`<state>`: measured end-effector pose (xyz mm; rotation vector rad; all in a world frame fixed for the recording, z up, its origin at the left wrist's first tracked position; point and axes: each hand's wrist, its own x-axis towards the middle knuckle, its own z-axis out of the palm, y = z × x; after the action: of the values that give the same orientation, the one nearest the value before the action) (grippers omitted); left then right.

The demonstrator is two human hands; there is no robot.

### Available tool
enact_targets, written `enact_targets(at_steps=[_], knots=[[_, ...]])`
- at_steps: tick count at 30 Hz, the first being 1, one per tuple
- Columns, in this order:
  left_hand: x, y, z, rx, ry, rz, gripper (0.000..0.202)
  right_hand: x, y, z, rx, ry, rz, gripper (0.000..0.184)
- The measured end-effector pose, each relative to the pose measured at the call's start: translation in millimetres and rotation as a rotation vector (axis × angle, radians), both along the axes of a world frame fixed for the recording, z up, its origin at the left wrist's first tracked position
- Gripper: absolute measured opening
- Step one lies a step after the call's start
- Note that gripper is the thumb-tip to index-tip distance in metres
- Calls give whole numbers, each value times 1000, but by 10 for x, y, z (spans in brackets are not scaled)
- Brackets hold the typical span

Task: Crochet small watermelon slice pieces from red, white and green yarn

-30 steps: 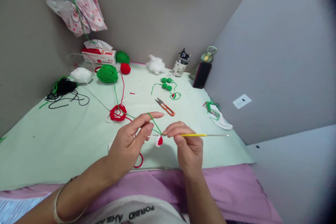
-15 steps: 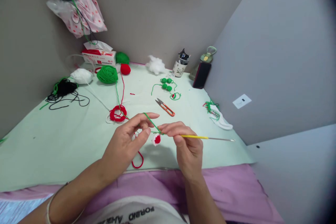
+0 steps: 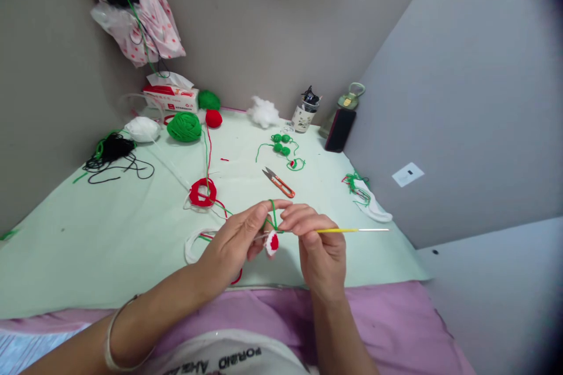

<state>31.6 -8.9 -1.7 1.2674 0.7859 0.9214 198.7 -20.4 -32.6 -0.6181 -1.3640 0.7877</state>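
Now grips the hook (image 3: pixel 343 230) in a closed right hand (image 3: pixel 323 251). Carries yarn (image 3: pixel 274 215) on one finger of a half-curled left hand (image 3: pixel 234 245); cannot tell if pinching the patch (image 3: pixel 273 242).

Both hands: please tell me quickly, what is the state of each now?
Left hand: partly curled, green yarn looped over it; grip on the crochet piece cannot be told.
Right hand: closed, holding the hook.

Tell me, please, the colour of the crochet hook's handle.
The crochet hook's handle is yellow; it shows best in the head view.
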Motion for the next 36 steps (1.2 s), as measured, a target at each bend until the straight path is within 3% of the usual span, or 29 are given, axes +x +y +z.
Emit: enact_targets(at_steps=[7,13,18,25,27,32,36], knots=[[-30,57,-3,-1,32,-27,43,48,-7,38,31,-62,19,18],[-137,64,42,169,120,68,37,68,-43,79,-68,-76,64,18],[-157,38,44,223,135,75,35,49,-76,105,-25,-206,21,19],[-175,13,7,352,209,317,22,-21,-114,104,-21,-254,-6,25],[-165,21,0,297,150,341,19,-40,-123,101,-13,-254,-6,27],[-97,71,-34,-30,-149,337,15,-80,-131,109,-7,-255,-40,28],[-57,137,-16,-154,-268,318,13,-106,-122,117,-16,-248,-66,25]])
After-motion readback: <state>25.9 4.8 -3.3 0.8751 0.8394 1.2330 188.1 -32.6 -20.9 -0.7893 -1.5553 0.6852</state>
